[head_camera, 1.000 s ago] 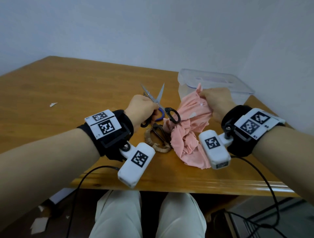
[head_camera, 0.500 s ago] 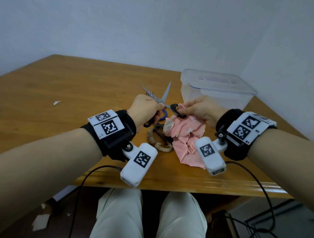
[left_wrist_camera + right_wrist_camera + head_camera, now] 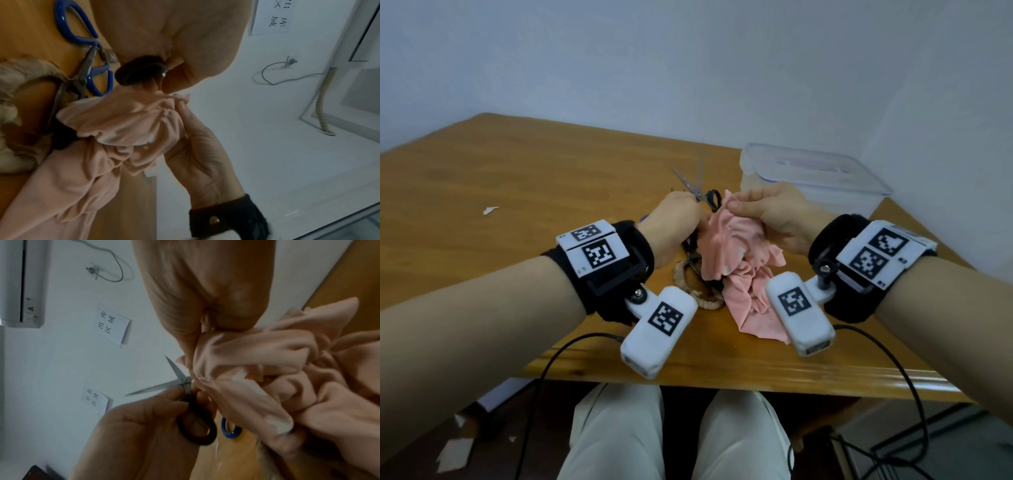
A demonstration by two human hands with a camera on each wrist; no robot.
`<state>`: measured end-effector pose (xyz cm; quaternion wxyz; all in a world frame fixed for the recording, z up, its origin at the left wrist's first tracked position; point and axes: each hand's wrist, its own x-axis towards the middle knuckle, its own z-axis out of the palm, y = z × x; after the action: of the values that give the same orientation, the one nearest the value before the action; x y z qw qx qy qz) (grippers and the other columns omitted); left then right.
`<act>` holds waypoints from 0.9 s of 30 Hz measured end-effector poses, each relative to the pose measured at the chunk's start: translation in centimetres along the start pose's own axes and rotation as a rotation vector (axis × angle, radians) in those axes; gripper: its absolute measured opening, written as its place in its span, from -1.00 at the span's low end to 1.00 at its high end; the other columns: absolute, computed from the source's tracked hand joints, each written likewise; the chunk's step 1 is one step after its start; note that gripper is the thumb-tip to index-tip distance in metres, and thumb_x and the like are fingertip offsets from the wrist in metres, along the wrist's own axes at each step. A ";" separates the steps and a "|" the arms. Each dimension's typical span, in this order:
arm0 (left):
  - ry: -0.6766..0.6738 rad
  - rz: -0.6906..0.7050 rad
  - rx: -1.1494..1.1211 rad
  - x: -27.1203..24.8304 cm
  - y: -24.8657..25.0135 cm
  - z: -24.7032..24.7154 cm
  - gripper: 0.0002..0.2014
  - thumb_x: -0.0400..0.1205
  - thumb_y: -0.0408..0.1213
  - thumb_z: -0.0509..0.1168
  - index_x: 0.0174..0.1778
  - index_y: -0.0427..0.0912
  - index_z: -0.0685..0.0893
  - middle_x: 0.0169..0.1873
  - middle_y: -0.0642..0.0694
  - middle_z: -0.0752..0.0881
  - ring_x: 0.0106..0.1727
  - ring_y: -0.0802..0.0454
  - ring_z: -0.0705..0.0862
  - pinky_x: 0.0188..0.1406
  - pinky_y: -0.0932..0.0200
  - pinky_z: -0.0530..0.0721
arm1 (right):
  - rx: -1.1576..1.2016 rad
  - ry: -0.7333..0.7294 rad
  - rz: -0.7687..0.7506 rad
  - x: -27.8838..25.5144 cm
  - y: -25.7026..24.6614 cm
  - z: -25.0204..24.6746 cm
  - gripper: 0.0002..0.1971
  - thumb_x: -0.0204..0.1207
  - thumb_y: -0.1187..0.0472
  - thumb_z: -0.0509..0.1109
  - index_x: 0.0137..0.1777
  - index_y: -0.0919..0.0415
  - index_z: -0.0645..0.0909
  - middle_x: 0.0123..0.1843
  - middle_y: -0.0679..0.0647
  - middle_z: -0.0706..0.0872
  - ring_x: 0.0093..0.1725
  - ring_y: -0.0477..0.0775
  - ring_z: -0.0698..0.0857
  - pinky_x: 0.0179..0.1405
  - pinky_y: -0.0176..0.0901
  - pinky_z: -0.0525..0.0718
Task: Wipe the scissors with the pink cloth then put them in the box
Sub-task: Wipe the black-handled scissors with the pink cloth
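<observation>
My left hand (image 3: 674, 219) grips the black-handled scissors (image 3: 697, 192) by one handle loop, blades spread and pointing up and away. In the right wrist view the blades (image 3: 176, 381) and the black loop (image 3: 195, 426) show round a finger of that hand (image 3: 144, 426). My right hand (image 3: 763, 209) pinches a bunch of the pink cloth (image 3: 729, 240) and holds it against the other black loop. The remainder of the cloth hangs down onto the table (image 3: 517, 192). The clear plastic box (image 3: 808, 174) stands behind my right hand with its lid on.
Under the hands lie blue-handled scissors (image 3: 61, 21) and a pair with rope-wrapped handles (image 3: 688, 284). A paper scrap (image 3: 490, 209) lies at the left. The table's front edge is near my wrists; walls close off the back and right.
My right hand came down from near the box with the cloth to the scissors' handle and now bunches it against the black loop. The left hand kept its hold.
</observation>
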<state>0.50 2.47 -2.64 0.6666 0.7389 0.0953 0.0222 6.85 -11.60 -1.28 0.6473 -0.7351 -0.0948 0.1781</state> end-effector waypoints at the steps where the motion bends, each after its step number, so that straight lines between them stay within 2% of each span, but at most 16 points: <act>1: -0.045 0.006 -0.030 -0.2 0.1 0.3 -0.68 0.50 -0.74 0.08 -0.40 -0.26 0.49 -0.34 -0.23 0.52 -0.30 -0.10 0.50 -0.23 0.07 0.46 | 0.030 -0.039 0.010 -0.1 0.0 0.4 -0.94 0.46 0.44 0.45 -0.23 0.35 0.70 -0.38 0.14 0.77 -0.34 0.00 0.74 -0.14 -0.19 0.77; 2: -0.093 0.009 -0.058 -0.4 0.2 0.5 -0.65 0.47 -0.76 0.05 -0.35 -0.25 0.56 -0.32 -0.23 0.56 -0.26 -0.10 0.55 -0.19 0.09 0.47 | 0.056 -0.067 0.018 -0.2 0.0 0.7 -0.98 0.41 0.41 0.48 -0.21 0.38 0.70 -0.36 0.17 0.77 -0.34 0.01 0.75 -0.17 -0.20 0.78; 4: -0.191 0.027 -0.082 -0.7 0.4 0.8 -0.53 0.39 -0.79 -0.02 -0.10 -0.27 0.67 -0.18 -0.27 0.68 -0.12 -0.13 0.66 -0.10 0.08 0.56 | 0.081 -0.095 0.033 -0.2 0.1 1.0 -0.76 0.21 0.32 0.57 -0.14 0.42 0.71 -0.28 0.24 0.78 -0.29 0.08 0.77 -0.14 -0.13 0.80; 6: -0.251 0.041 -0.077 -0.7 0.2 0.9 -0.45 0.40 -0.82 -0.04 0.13 -0.36 0.66 0.01 -0.38 0.71 0.06 -0.23 0.70 0.08 -0.03 0.65 | 0.084 -0.078 0.035 -0.1 0.3 1.0 -0.67 0.10 0.29 0.59 -0.13 0.41 0.72 -0.25 0.27 0.78 -0.25 0.14 0.78 -0.08 -0.04 0.80; 8: -0.248 0.050 -0.010 -0.6 0.0 0.9 -0.51 0.50 -0.81 0.05 0.29 -0.43 0.57 0.20 -0.45 0.65 0.26 -0.31 0.65 0.33 -0.17 0.60 | 0.090 -0.079 0.028 -0.1 0.5 0.9 -0.74 0.17 0.37 0.57 -0.12 0.40 0.71 -0.28 0.23 0.79 -0.25 0.12 0.78 -0.12 -0.08 0.80; 9: -0.237 0.067 0.023 -0.6 -0.1 0.9 -0.56 0.55 -0.77 0.12 0.33 -0.43 0.54 0.22 -0.44 0.65 0.28 -0.29 0.64 0.36 -0.18 0.58 | 0.076 -0.085 0.029 -0.1 0.5 0.8 -0.78 0.25 0.43 0.55 -0.09 0.40 0.70 -0.29 0.20 0.79 -0.27 0.09 0.78 -0.17 -0.13 0.80; 11: -0.210 0.112 0.053 -0.6 -0.3 1.0 -0.65 0.57 -0.68 0.25 0.28 -0.44 0.57 0.11 -0.34 0.70 0.19 -0.20 0.69 0.29 -0.03 0.65 | 0.038 -0.091 0.023 -0.2 0.6 0.7 -0.79 0.35 0.51 0.50 -0.01 0.43 0.69 -0.27 0.19 0.79 -0.27 0.06 0.78 -0.21 -0.18 0.80; 13: -0.171 0.155 0.070 -0.6 -0.5 1.0 -0.71 0.55 -0.62 0.34 0.19 -0.42 0.63 -0.02 -0.25 0.74 0.07 -0.11 0.72 0.17 0.10 0.70 | 0.020 -0.073 0.016 -0.3 0.6 0.6 -0.78 0.39 0.54 0.47 0.04 0.48 0.67 -0.18 0.25 0.77 -0.22 0.09 0.78 -0.17 -0.15 0.80; 17: -0.049 0.184 0.111 -0.1 -0.5 0.8 -0.72 0.53 -0.53 0.42 0.17 -0.43 0.69 -0.05 -0.28 0.75 -0.01 -0.13 0.73 0.18 -0.04 0.71 | 0.008 0.005 0.004 0.0 0.9 0.2 -0.86 0.45 0.50 0.44 -0.01 0.53 0.66 -0.19 0.28 0.74 -0.22 0.12 0.72 -0.05 -0.11 0.75; 19: 0.006 0.156 0.088 0.3 -0.4 0.5 -0.62 0.52 -0.59 0.41 0.27 -0.46 0.62 -0.08 -0.23 0.72 -0.07 -0.04 0.71 0.10 0.10 0.74 | -0.032 0.071 0.028 0.1 0.8 -0.2 -0.89 0.44 0.51 0.44 -0.04 0.47 0.68 -0.24 0.23 0.72 -0.27 0.07 0.68 -0.14 -0.19 0.74; 21: 0.046 0.147 0.081 0.6 -0.3 0.2 -0.57 0.52 -0.64 0.38 0.34 -0.44 0.59 -0.12 -0.15 0.71 -0.15 0.07 0.69 -0.08 0.29 0.74 | -0.052 0.088 0.064 -0.1 0.7 -0.5 -0.93 0.47 0.50 0.41 -0.12 0.37 0.69 -0.39 0.13 0.70 -0.36 0.01 0.64 -0.31 -0.26 0.70; 23: 0.091 0.173 0.165 0.8 -0.5 -0.1 -0.56 0.53 -0.59 0.39 0.34 -0.35 0.62 -0.05 -0.11 0.70 -0.08 0.09 0.67 -0.06 0.30 0.71 | -0.055 0.052 0.102 -0.3 0.6 -0.8 -0.91 0.51 0.48 0.36 -0.14 0.33 0.67 -0.44 0.10 0.69 -0.39 -0.01 0.63 -0.33 -0.24 0.67; 25: 0.107 0.198 0.267 0.8 -0.7 -0.2 -0.55 0.52 -0.52 0.43 0.35 -0.24 0.65 0.11 -0.13 0.69 0.11 0.01 0.65 0.18 0.11 0.67 | -0.075 -0.026 0.182 -0.5 0.4 -1.0 -0.91 0.55 0.44 0.33 -0.14 0.32 0.64 -0.37 0.13 0.68 -0.37 0.02 0.63 -0.25 -0.18 0.67; 27: 0.092 0.196 0.311 0.6 -0.8 -0.1 -0.56 0.52 -0.48 0.43 0.35 -0.19 0.65 0.22 -0.17 0.67 0.23 -0.07 0.63 0.26 0.01 0.64 | -0.128 -0.119 0.300 -0.9 0.4 -1.1 -0.90 0.57 0.39 0.33 -0.16 0.32 0.64 -0.36 0.15 0.70 -0.35 0.05 0.66 -0.17 -0.12 0.71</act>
<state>1.01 2.80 -3.52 0.5340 0.8370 0.0554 0.1060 6.43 -13.00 -1.45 0.5587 -0.7687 -0.0335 0.3096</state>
